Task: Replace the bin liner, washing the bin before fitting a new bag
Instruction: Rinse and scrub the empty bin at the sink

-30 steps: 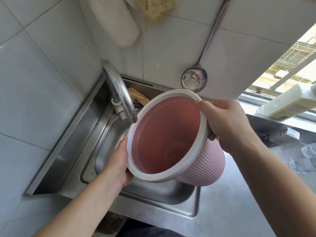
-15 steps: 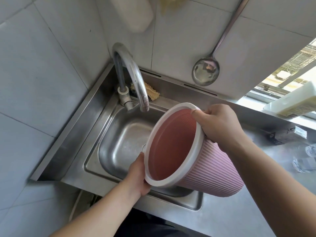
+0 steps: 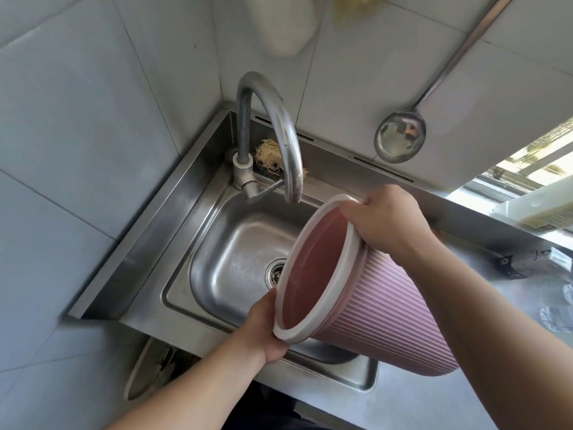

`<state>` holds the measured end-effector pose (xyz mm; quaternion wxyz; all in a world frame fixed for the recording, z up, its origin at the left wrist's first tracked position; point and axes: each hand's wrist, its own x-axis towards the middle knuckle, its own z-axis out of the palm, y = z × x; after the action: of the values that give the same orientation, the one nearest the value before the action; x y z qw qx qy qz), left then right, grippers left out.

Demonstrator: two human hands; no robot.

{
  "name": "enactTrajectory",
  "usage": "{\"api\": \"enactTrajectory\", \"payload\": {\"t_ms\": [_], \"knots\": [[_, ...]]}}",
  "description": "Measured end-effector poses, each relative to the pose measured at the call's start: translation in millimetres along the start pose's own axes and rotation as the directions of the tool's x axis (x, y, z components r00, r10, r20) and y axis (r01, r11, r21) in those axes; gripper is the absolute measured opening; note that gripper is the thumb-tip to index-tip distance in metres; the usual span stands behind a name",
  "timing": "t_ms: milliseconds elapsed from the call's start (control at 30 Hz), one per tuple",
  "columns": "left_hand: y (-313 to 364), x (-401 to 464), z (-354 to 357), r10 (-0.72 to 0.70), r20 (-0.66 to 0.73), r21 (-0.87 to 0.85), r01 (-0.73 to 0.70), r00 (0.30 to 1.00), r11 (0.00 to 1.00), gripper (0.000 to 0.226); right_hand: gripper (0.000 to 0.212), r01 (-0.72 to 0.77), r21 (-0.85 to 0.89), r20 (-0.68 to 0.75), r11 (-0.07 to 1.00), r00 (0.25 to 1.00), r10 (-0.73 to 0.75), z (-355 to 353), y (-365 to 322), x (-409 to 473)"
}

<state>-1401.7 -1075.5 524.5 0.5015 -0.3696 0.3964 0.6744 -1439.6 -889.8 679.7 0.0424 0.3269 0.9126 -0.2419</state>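
Head view: pink bin (image 3: 372, 311) held tilted on its side over the sink (image 3: 235, 252), mouth facing left, no liner fitted.
Sink set in steel tabletop (image 3: 440, 408); tap (image 3: 279, 141) arches over the basin. Right hand (image 3: 387, 221) fingers curl over the upper rim; left hand (image 3: 263, 327) grips the lower rim.

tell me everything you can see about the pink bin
The pink bin is a round, tapered plastic pail with ribbed walls and a white rim band. It holds no liner and is tipped on its side over the steel sink, mouth toward the faucet. The right hand grips the upper rim; the left hand holds the lower rim.
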Motion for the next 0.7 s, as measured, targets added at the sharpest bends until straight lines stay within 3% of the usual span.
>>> {"api": "enactTrajectory", "payload": {"t_ms": [700], "knots": [[-11,38,-24,-0.249,0.017,-0.175,0.248,0.968,0.953,0.049,0.030,-0.099,-0.150,0.115,0.984,0.986,0.117,31,-15,35]]}}
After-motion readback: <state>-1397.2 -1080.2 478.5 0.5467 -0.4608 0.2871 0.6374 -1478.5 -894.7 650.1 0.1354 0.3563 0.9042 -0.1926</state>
